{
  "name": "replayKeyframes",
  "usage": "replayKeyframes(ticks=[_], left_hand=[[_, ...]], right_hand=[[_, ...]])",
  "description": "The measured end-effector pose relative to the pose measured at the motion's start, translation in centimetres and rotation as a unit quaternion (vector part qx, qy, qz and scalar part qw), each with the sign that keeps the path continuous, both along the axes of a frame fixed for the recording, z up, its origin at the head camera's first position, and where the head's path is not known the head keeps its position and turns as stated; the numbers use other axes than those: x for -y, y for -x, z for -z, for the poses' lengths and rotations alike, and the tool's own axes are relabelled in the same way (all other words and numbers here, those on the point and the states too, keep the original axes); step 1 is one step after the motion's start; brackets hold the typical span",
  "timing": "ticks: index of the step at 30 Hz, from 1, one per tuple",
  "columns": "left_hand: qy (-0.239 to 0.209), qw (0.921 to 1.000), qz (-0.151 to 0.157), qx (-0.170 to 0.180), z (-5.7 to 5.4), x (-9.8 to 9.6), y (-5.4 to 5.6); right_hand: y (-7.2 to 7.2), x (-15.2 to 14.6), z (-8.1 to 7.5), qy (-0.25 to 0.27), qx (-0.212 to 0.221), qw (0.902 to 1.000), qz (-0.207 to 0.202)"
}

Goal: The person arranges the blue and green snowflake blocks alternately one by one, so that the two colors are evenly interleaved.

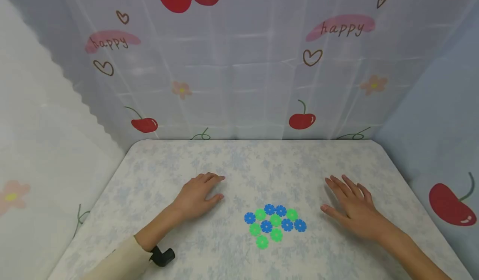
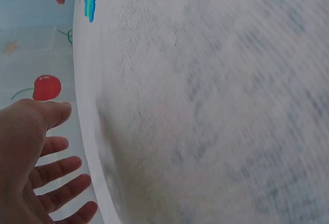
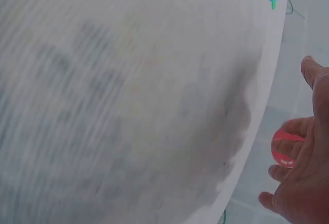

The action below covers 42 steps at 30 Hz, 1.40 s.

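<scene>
Six blue notched discs [image 1: 266, 226] and six green notched discs [image 1: 275, 220] lie clustered on the patterned table [image 1: 235, 167], between my hands. My left hand [image 1: 194, 196] is relaxed, fingers slightly bent; my right hand [image 1: 353, 211] is spread, thumb apart from the fingers.

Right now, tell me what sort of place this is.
Probably a curtained-off tabletop booth, though its wider setting is out of view: printed curtains hang behind and at both sides of a patterned table, where blue and green discs lie.
</scene>
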<state>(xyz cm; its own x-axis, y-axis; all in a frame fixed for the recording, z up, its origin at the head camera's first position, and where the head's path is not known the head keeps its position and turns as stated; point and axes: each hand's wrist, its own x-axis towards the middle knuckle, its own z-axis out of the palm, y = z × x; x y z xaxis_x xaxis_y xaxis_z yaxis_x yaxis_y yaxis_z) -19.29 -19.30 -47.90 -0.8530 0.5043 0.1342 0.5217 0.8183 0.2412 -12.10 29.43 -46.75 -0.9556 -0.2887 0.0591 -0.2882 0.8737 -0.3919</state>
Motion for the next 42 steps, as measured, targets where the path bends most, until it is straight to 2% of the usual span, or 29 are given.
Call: replayKeyframes(ticks=[4, 9, 13, 20, 30, 36, 42], left_hand=[[-0.024, 0.9989, 0.038, 0.009, -0.8, -1.4, -0.5], [-0.052, 0.9931, 0.087, 0.060, -1.5, -3.0, -0.9], [-0.072, 0.9865, 0.111, 0.096, -1.7, -4.1, -0.9], [-0.096, 0.9785, 0.127, 0.131, -1.2, -5.3, -0.5], [-0.076, 0.9773, 0.136, 0.145, -1.1, -6.0, -0.4], [-0.078, 0.9746, 0.145, 0.152, -0.4, -6.2, -1.0], [-0.084, 0.9747, 0.150, 0.142, 0.7, -6.6, -1.0]], right_hand=[[0.2, 1.6, -0.5, 0.044, 0.013, 0.9986, -0.024], [0.5, 3.8, -1.1, 0.084, 0.020, 0.9953, -0.042], [0.8, 5.3, -1.3, 0.109, 0.017, 0.9924, -0.054], [2.0, 7.7, -1.1, 0.128, 0.016, 0.9875, -0.090], [4.1, 11.6, -1.3, 0.058, 0.028, 0.9848, -0.161], [4.4, 13.7, -0.4, 0.051, 0.047, 0.9729, -0.221], [4.3, 14.9, 0.3, 0.059, 0.062, 0.9683, -0.235]])
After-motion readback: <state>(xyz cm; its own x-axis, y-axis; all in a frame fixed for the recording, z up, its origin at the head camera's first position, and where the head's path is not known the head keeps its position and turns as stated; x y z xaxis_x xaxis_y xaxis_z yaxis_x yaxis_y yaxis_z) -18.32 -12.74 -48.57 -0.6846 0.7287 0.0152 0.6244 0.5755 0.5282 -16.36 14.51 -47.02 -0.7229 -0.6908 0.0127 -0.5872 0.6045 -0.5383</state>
